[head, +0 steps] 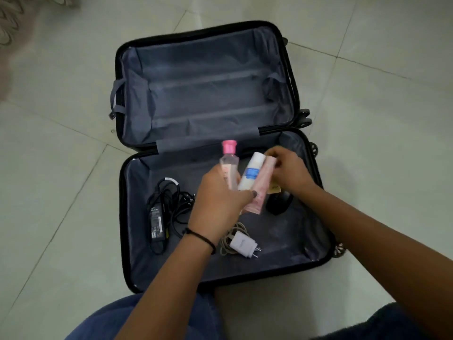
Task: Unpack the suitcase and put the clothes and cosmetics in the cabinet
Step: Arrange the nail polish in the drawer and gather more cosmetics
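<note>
The black suitcase point(316, 244) lies open flat on the floor, grey lining showing; its far half holds nothing. Over the near half, my left hand point(218, 200) grips a bunch of cosmetics: a clear bottle with a pink cap point(229, 155), a white bottle with a blue label point(252, 170) and a pink tube point(262, 185). My right hand point(288, 173) touches the top of the pink tube and a small yellowish item point(274, 190) beside it. No clothes are visible.
In the near half lie a black laptop power brick with its cable point(157, 222), a white phone charger with a coiled cable point(241, 242) and a dark object point(278, 204) under my right wrist. Pale floor tiles point(61, 168) surround the case. My knees are at the bottom edge.
</note>
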